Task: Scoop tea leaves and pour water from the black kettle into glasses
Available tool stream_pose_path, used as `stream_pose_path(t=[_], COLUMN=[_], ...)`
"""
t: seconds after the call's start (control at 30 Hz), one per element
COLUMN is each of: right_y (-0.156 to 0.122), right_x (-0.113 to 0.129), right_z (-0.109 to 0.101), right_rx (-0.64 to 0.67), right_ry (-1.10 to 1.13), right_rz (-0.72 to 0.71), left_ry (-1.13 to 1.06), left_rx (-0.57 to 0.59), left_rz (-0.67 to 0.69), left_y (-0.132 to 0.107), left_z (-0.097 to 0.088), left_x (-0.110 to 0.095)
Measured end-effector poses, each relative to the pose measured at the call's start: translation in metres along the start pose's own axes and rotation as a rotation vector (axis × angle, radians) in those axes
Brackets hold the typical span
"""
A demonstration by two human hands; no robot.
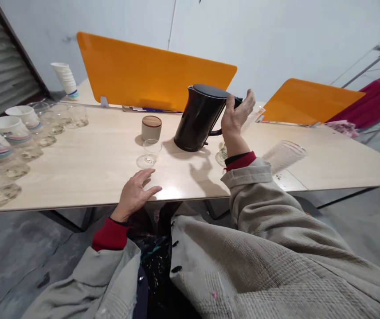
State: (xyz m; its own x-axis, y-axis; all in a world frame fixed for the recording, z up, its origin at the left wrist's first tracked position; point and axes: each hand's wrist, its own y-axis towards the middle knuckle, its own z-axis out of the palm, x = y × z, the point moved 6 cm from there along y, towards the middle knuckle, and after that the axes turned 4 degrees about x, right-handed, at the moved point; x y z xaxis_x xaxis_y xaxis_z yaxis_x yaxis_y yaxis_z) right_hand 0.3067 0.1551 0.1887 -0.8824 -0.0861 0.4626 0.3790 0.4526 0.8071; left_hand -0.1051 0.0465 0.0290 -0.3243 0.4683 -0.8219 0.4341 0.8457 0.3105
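A black kettle (198, 119) is held by its handle in the closed right grip (236, 116); the open left grip (133, 196) is at the near edge of the bench (86, 164).

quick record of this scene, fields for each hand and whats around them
right hand: grips the handle of a black electric kettle
left hand: open, at the near edge of the wooden-look table, nearest a small clear glass
beside kettle: ceramic canister with wooden lid
rest: row of striped paper cups, tumbler on its side, orange desk divider
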Motion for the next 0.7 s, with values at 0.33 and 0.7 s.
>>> stream_pose_path(t=[0.33,0.7], right_y=[0.023,0.007], right_x=[-0.055,-0.052], right_z=[0.040,0.021], right_rx=[0.062,0.044], right_ry=[-0.038,0.184], right_rz=[0.435,0.402], left_ry=[-0.250,-0.363], left_rx=[-0.261,-0.180], left_rz=[-0.199,-0.168], left_y=[0.016,0.088], left_z=[-0.023,-0.018], left_x=[0.023,0.037])
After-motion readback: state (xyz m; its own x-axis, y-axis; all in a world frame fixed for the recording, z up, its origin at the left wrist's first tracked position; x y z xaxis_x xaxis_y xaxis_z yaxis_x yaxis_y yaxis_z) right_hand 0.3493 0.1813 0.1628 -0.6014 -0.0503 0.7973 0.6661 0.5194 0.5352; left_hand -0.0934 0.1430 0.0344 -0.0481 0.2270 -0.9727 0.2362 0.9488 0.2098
